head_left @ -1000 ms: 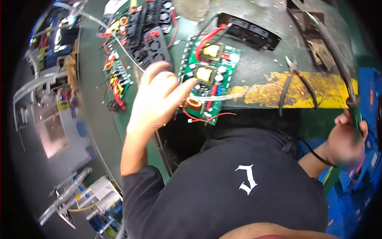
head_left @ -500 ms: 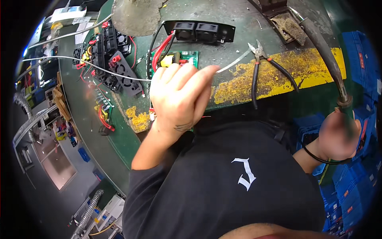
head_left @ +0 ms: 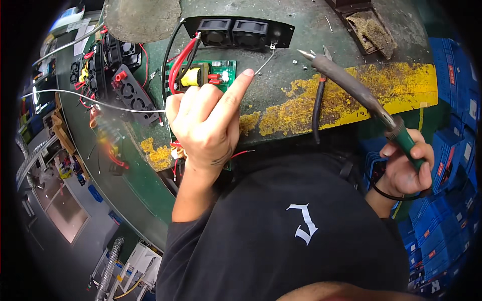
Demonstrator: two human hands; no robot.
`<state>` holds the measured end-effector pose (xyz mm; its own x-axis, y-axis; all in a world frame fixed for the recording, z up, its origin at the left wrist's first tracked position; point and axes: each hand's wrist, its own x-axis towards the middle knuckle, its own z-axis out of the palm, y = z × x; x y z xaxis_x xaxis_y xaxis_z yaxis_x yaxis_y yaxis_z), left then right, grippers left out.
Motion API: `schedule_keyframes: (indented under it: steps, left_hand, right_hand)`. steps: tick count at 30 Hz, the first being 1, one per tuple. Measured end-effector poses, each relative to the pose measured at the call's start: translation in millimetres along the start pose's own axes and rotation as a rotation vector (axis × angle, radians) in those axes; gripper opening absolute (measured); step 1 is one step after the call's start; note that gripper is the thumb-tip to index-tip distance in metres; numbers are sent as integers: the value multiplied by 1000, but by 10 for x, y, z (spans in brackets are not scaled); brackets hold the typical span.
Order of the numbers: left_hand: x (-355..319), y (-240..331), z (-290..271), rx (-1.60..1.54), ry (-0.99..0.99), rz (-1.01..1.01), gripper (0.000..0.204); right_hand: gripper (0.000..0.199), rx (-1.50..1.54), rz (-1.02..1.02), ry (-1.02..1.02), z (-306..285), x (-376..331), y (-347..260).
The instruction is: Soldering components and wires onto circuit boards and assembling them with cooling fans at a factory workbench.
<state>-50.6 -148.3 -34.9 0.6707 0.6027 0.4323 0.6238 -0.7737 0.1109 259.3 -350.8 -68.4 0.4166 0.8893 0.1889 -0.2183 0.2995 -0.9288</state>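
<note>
My left hand (head_left: 203,125) is closed on a thin silvery solder wire (head_left: 265,63). The wire's free end reaches a small terminal on the black panel (head_left: 285,36) that carries two fans (head_left: 250,34). Red and black leads run from the panel to a green circuit board (head_left: 232,70), partly hidden by this hand. In my right hand (head_left: 409,168) is a soldering iron (head_left: 351,86), gripped by its green handle. Its tip points left over the bench, apart from the terminal. Beneath the iron lie black-handled cutting pliers (head_left: 318,108), partly covered.
A tray with a worn cleaning sponge (head_left: 369,31) stands at the back right. More fan panels (head_left: 133,90) and wires lie left. A greyish flat round piece (head_left: 143,17) juts in at the top. Blue bins (head_left: 447,90) are stacked at the right.
The soldering iron has swung from upright at the right to a slant over the pliers, tip toward the fan panel. My left hand shifted slightly left, and the solder's end now meets the terminal.
</note>
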Motion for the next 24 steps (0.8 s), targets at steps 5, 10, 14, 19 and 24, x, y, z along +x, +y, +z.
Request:
schedule_keyframes:
  steps: [5,10,14,19,24]
  left_hand:
    - [-2,4,10,5,-52,-24,43]
    - [25,-7,13,-5,-62,-35,43]
    - [16,-10,4,-14,-69,-38,44]
    - [-15,-24,31,22,-60,-40,44]
    - [-27,-36,62,7,-42,-35,46]
  right_hand:
    - [46,50,32,12,171,84,147]
    - [44,39,66,12,209,117,159]
    - [42,30,98,-2,236,142,198]
    - [42,56,111,6,253,149,219]
    - [42,44,117,-3,259,171,233]
